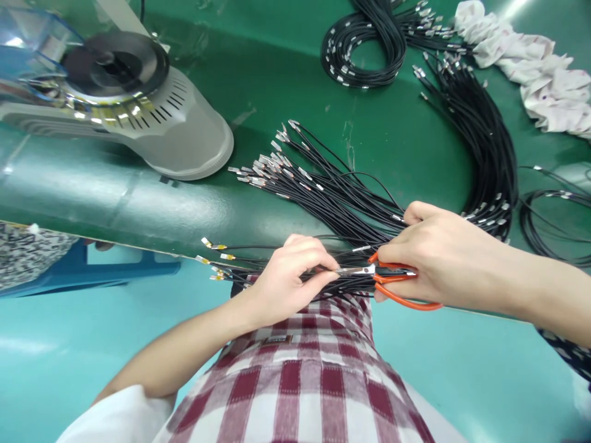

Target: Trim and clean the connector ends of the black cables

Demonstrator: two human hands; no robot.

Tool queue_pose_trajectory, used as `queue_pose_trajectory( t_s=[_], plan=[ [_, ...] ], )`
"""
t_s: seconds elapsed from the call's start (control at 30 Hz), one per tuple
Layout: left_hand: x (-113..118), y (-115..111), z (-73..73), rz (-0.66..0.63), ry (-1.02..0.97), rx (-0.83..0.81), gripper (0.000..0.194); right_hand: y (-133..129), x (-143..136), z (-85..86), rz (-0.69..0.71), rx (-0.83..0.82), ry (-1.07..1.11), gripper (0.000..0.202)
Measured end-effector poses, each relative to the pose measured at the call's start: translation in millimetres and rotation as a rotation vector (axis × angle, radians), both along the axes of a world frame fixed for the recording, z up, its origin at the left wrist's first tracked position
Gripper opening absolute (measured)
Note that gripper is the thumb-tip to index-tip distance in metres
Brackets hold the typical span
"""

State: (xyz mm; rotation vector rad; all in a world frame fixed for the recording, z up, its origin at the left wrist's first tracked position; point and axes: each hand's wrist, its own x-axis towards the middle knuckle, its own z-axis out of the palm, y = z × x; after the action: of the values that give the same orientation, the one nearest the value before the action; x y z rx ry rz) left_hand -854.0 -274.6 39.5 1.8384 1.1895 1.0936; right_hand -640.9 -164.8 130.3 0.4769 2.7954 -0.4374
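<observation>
My right hand (434,252) is closed around orange-handled scissors (386,279), whose metal blades point left. The blade tips meet the thumb and fingertips of my left hand (295,271), which pinches a thin black cable; the pinched spot is mostly hidden by the fingers. Black cables with yellow-marked metal ends (217,246) stick out left of my left hand, along the table's front edge. Just beyond both hands lies a fanned bundle of black cables (323,197), its silvery terminals spread to the left. More cables run under my hands, above the checked apron (305,369).
A grey machine with a dark reel (194,135) stands at the left of the green table (258,80). A coiled cable bundle (330,55), a curved bundle (492,135) and crumpled white cloth (530,67) lie toward the back right. A blue stool (138,264) is below the edge.
</observation>
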Motion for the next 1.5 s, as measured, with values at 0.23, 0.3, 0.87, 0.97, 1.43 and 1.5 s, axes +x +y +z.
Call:
queue_pose_trajectory(
  t_s=[0.23, 0.3, 0.87, 0.97, 1.43, 1.5],
  plan=[
    [1.4, -2.2, -3.1, 0.025, -0.011, -0.009, 0.006, -3.3, 0.9, -5.1, 0.093, 0.012, 0.042, 0.039],
    [0.5, -1.8, 0.1, 0.035, -0.046, -0.048, 0.006, -0.6, 2.9, -11.3, -0.011, -0.108, 0.086, 0.041],
    [-37.3, 7.6, -15.5, 0.445, -0.955, -0.450, 0.027, 122.4, 63.8, -67.7, -0.489, 0.492, 0.077, 0.033],
    [-40.9, 6.8, -15.6, 0.405, -1.032, -0.512, 0.030, 109.2, 40.7, -61.4, -0.515, 0.504, 0.143, 0.025],
    [-47.7, -15.1, -27.4, 0.449, -1.229, -0.475, 0.027, 53.6, -181.0, -48.1, -0.386, -0.367, 0.713, 0.021],
    [-48.5, -13.4, -31.1, 0.452, -1.245, -0.473, 0.028, 57.2, -217.9, -50.5, -0.546, -0.692, 0.799, 0.021]
  ],
)
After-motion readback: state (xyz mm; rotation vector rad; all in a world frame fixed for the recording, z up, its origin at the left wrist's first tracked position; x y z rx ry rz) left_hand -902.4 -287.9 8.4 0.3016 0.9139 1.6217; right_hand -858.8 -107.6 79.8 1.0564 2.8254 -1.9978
